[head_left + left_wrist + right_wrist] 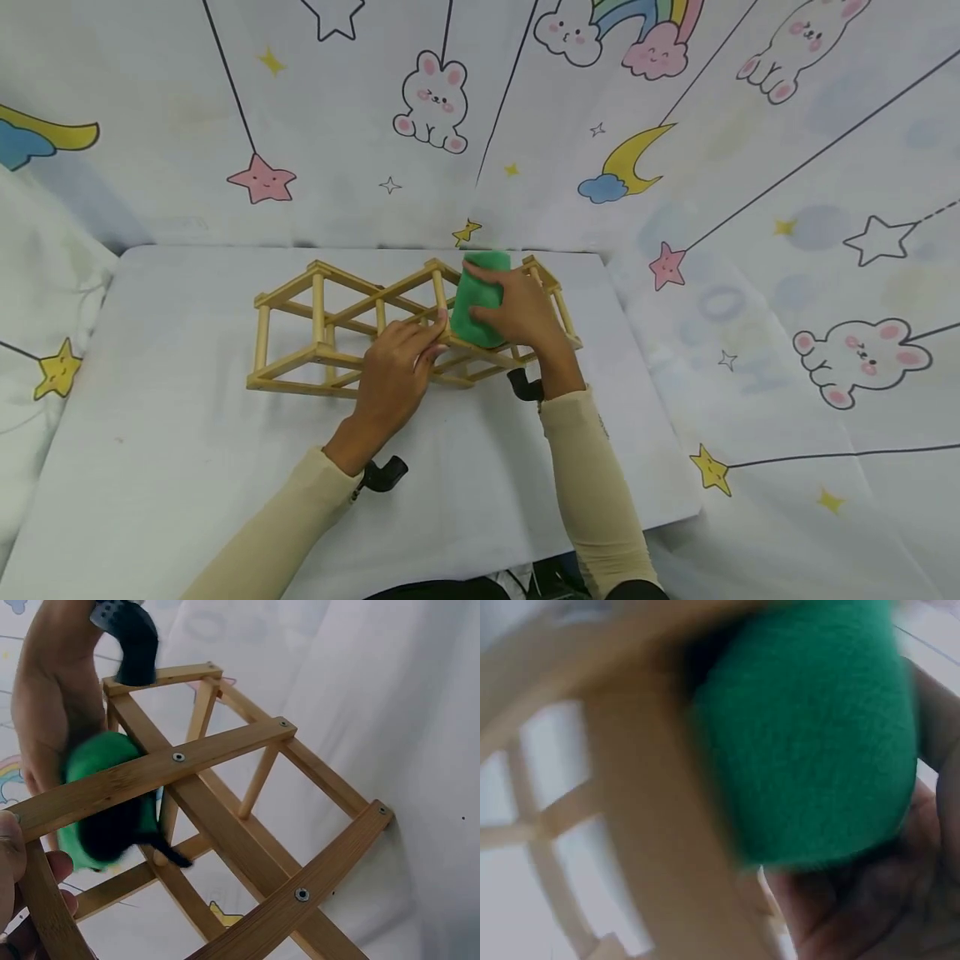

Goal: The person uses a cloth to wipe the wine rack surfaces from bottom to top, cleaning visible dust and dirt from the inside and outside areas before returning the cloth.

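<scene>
Apparently mid-placement, we have right hand's grip (528, 312) closed round green piece (481, 295) at right half of wooden rack (318, 304), left hand's grip (397, 367) holding rack; next move likely calls for careful seating.

High head view forward and down, wrist views close (wooden frame (380, 295) in all)

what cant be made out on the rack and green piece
Head view: part of the green piece, under the right hand.
Head view: part of the wooden rack, behind the left hand.
Left wrist view: rack's lower end, cut off by bottom edge.
Right wrist view: rack's grain, blurred.
</scene>
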`<state>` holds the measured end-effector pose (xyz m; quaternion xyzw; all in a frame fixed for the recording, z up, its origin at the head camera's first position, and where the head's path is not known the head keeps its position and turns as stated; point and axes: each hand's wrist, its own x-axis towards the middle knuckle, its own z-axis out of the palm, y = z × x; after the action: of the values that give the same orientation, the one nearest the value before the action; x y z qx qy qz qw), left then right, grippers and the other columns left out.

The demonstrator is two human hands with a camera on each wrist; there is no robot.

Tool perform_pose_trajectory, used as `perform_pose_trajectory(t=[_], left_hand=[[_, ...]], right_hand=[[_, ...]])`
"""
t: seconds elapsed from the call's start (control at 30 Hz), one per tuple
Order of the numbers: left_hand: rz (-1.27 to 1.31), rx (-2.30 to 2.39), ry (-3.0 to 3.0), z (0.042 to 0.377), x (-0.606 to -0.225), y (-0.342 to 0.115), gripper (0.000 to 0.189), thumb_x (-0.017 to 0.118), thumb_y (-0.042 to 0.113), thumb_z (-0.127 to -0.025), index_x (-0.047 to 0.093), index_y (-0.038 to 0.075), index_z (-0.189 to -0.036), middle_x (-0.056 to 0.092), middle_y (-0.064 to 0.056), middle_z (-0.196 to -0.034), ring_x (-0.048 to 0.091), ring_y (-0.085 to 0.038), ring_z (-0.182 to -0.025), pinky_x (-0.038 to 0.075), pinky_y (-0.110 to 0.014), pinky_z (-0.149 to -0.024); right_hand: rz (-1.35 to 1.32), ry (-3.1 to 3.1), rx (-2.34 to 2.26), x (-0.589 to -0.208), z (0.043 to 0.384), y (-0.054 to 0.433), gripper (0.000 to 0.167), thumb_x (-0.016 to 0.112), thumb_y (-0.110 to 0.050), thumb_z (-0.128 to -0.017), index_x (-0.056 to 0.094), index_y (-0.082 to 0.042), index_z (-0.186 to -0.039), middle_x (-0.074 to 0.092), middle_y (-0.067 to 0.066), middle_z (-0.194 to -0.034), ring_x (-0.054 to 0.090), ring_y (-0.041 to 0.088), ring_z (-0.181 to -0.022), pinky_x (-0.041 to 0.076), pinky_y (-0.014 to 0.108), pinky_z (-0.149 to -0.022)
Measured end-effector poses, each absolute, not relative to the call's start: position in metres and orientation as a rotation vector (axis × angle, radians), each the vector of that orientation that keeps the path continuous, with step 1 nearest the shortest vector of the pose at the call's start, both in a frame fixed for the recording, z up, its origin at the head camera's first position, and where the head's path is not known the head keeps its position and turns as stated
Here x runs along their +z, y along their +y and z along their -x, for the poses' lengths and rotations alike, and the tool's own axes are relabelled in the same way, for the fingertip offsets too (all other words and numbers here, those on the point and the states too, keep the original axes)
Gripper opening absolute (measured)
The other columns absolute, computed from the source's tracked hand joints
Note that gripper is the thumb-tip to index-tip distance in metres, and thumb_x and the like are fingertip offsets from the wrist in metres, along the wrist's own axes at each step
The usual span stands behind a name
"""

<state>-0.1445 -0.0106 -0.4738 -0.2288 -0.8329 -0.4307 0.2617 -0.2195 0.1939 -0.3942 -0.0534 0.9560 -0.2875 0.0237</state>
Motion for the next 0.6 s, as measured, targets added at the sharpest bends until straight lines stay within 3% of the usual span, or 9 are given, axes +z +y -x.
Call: perform_pose_trajectory(t=[0.13, 0.27, 0.43, 0.6], left_hand=[[0.62, -1.161, -2.25, 0.146, -0.475, -0.011, 0.04, 0.077, 0.019, -0.096, 0.074, 0.006, -0.134, 0.081, -0.012, -0.106, 0.071, -0.03, -0.093, 0.06, -0.044, -0.077], [0.625, -1.16, -2.257, 0.146, -0.476, -0.01, 0.04, 0.077, 0.019, -0.097, 0.074, 0.006, -0.134, 0.081, -0.012, -0.106, 0.071, -0.03, -0.093, 0.06, -0.044, -0.079], [0.625, -1.172, -2.26, 0.146, -0.476, -0.009, 0.039, 0.077, 0.02, -0.097, 0.074, 0.006, -0.134, 0.081, -0.012, -0.107, 0.071, -0.03, -0.094, 0.06, -0.044, -0.08], [0.62, -1.17, -2.26, 0.145, -0.475, -0.009, 0.04, 0.076, 0.02, -0.098, 0.074, 0.006, -0.134, 0.081, -0.012, -0.108, 0.071, -0.031, -0.095, 0.061, -0.045, -0.081]], right_hand=[[0.078, 3.005, -1.443, -0.39, 0.218, 0.196, 0.069, 0.081, -0.018, -0.095, 0.054, -0.045, -0.152, 0.056, 0.017, -0.156, 0.063, 0.035, -0.133, 0.06, 0.057, -0.097], [0.102, 2.958, -1.976, -0.395, 0.217, 0.193, 0.07, 0.08, -0.014, -0.097, 0.052, -0.044, -0.154, 0.049, 0.003, -0.164, 0.054, 0.026, -0.145, 0.055, 0.055, -0.109], [0.082, 2.963, -2.028, -0.403, 0.216, 0.192, 0.07, 0.08, -0.011, -0.096, 0.053, -0.04, -0.154, 0.049, 0.008, -0.162, 0.054, 0.027, -0.145, 0.054, 0.056, -0.109], [0.055, 3.037, -1.904, -0.41, 0.218, 0.187, 0.072, 0.078, -0.015, -0.099, 0.048, -0.048, -0.155, 0.05, 0.007, -0.161, 0.054, 0.026, -0.145, 0.056, 0.054, -0.108]])
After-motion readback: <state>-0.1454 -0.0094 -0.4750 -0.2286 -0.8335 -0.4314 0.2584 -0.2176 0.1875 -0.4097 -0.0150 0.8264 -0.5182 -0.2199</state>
